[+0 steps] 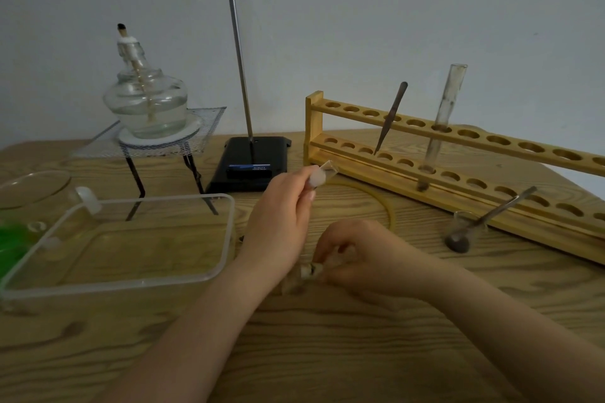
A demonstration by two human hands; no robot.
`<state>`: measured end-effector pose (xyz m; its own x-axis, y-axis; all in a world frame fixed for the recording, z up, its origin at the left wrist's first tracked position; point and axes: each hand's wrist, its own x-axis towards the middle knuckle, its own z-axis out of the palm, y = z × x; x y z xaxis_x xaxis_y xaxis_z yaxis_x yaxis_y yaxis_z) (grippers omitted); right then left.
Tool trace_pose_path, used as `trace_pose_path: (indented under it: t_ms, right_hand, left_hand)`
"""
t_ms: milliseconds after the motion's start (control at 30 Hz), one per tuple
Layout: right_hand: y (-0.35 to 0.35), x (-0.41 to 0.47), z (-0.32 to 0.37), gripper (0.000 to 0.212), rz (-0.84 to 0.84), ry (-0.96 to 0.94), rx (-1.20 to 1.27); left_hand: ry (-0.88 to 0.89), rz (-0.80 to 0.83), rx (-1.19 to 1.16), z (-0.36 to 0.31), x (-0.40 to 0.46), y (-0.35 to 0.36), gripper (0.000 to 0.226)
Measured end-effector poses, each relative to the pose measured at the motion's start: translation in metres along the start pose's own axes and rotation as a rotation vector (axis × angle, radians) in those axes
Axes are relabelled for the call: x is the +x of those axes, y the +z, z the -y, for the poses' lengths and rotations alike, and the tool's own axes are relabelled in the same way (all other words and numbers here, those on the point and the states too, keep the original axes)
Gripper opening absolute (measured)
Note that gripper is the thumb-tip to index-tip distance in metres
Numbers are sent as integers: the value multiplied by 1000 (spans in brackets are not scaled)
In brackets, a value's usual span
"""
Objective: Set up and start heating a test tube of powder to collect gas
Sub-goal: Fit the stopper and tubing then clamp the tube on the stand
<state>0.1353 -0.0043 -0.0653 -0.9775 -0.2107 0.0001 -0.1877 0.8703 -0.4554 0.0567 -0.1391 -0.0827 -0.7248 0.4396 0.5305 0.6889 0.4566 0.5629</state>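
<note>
Above the wooden desk (327, 353), the left hand (281, 219) pinches a glass test tube (322, 173) in closed fingers while the right hand (357, 255) curls its fingers around something blurred, between a clear plastic tray (226, 239) and a wooden rack (458, 170), near the stand base (252, 160) labelled "QUALITY".

My right hand (357, 255) hides most of the small blurred thing (309, 271) it pinches. Far right of my grip, the wooden rack (491, 141) runs off the edge.
</note>
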Motion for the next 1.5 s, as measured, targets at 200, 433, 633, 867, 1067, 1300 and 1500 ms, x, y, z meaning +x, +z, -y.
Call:
trace_pose_path:
  t_ms: [200, 433, 633, 867, 1067, 1300, 1500]
  right_hand:
    - [-28, -2, -8, 15, -84, 84, 507]
    - [-56, 2, -19, 11, -295, 129, 689]
    - [-74, 9, -25, 16, -476, 130, 563]
    - [-88, 17, -30, 13, -487, 87, 233]
    - [-88, 20, -31, 21, -461, 69, 70]
    - [-82, 23, -30, 28, -460, 65, -52]
    - [-80, 24, -34, 27, -432, 33, -174]
  left_hand:
    - [-22, -15, -5, -1, 8, 1, 34]
    - [-34, -30, -15, -5, 17, 8, 33]
    - [-35, -34, 10, -6, 22, 11, 33]
    - [-28, -39, 70, -1, 26, 14, 32]
    - [-17, -34, 121, 0, 25, 16, 37]
    - [24, -31, 162, 3, 22, 18, 43]
    - [52, -7, 159, 3, 20, 21, 37]
